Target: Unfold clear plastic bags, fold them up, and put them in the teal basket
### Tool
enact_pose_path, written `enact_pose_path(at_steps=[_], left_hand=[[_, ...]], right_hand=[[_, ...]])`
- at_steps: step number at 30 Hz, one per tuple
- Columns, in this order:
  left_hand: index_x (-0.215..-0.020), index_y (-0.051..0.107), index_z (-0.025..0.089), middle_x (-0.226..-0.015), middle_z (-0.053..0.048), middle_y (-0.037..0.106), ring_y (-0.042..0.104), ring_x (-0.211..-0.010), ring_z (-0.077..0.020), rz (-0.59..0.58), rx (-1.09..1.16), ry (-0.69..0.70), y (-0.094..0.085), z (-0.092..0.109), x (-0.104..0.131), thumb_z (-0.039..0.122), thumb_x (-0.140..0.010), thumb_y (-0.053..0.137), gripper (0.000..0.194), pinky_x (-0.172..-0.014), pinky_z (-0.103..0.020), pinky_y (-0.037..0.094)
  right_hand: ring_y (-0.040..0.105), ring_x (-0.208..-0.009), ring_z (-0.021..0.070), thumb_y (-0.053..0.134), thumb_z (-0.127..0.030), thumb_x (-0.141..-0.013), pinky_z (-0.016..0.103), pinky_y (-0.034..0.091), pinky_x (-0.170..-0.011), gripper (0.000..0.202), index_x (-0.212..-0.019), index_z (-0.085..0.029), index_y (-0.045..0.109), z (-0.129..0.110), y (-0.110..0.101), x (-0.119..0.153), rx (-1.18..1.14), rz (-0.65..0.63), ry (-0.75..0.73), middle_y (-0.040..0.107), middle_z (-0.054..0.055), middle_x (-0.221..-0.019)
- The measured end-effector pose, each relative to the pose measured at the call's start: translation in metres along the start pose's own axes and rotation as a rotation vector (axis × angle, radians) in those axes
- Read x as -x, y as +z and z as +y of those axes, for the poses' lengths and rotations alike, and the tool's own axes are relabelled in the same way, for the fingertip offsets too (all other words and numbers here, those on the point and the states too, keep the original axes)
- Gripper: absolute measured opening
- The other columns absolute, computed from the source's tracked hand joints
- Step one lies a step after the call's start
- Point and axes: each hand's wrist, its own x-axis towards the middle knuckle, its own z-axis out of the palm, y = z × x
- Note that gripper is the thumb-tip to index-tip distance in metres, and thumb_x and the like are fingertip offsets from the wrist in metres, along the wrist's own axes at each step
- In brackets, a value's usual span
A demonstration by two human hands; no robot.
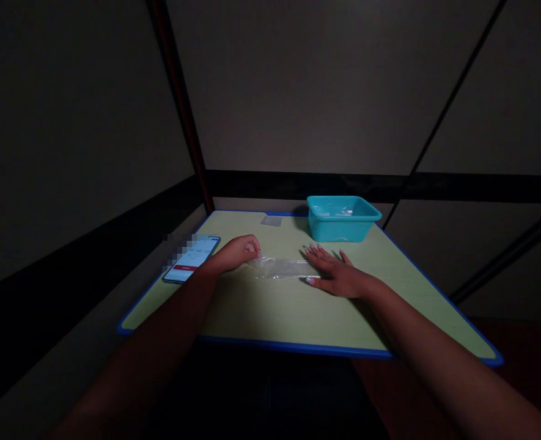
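A clear plastic bag [285,267] lies stretched flat across the middle of the table. At its left end, the fingers of my left hand [241,252] are closed in a pinch on the film. My right hand [337,274] rests palm down on the other end, with its fingers spread and the thumb apart. That palm covers part of the bag, so its right edge is hidden.
The pale green table [261,318] has a blue rim. A turquoise basket [343,230] with clear plastic inside stands at the back right. A phone [192,260] lies at the left edge, and a small greyish rectangle [271,220] near the back edge. Walls rise behind and to the left.
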Motion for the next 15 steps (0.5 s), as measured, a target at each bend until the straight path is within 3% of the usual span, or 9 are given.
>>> enact_pose_path(at_steps=[6, 10, 13, 15], left_hand=[[-0.074, 0.057, 0.02, -0.066, 0.001, 0.059, 0.055, -0.064, -0.0153, 0.108, -0.34, -0.073, -0.007, -0.002, 0.004, 0.022, -0.07, 0.058, 0.005, -0.055, -0.024, 0.036], [-0.081, 0.058, 0.019, -0.077, -0.003, 0.061, 0.056, -0.071, -0.0179, 0.245, -0.517, -0.022, -0.007, 0.0, 0.006, 0.032, -0.08, 0.052, 0.014, -0.061, -0.027, 0.039], [-0.097, 0.057, 0.017, -0.101, -0.009, 0.061, 0.055, -0.095, -0.0225, 0.263, -0.579, 0.09, 0.002, 0.008, 0.008, 0.043, -0.082, 0.05, 0.031, -0.08, -0.033, 0.042], [-0.116, 0.051, 0.018, -0.127, -0.012, 0.05, 0.043, -0.119, -0.0261, 0.176, -0.611, 0.176, 0.014, 0.017, 0.01, 0.047, -0.082, 0.049, 0.045, -0.096, -0.04, 0.034]], right_hand=[[0.0, -0.137, 0.031, 0.026, -0.07, -0.082, 0.065, 0.004, -0.103, 0.078, -0.145, -0.031, 0.005, 0.003, 0.0, 0.001, 0.005, -0.007, 0.046, 0.001, 0.002, -0.151], [0.002, -0.136, 0.0318, 0.025, -0.069, -0.083, 0.064, 0.006, -0.103, 0.077, -0.146, -0.03, 0.008, 0.002, 0.0, 0.001, 0.01, 0.016, 0.067, 0.002, 0.004, -0.151], [0.003, -0.136, 0.0316, 0.025, -0.068, -0.083, 0.063, 0.006, -0.104, 0.075, -0.146, -0.03, 0.008, 0.001, 0.0, 0.001, 0.01, 0.022, 0.076, 0.003, 0.004, -0.151], [0.003, -0.137, 0.0313, 0.025, -0.067, -0.084, 0.063, 0.006, -0.104, 0.074, -0.146, -0.03, 0.008, 0.001, 0.001, 0.0, 0.01, 0.013, 0.084, 0.003, 0.005, -0.151]])
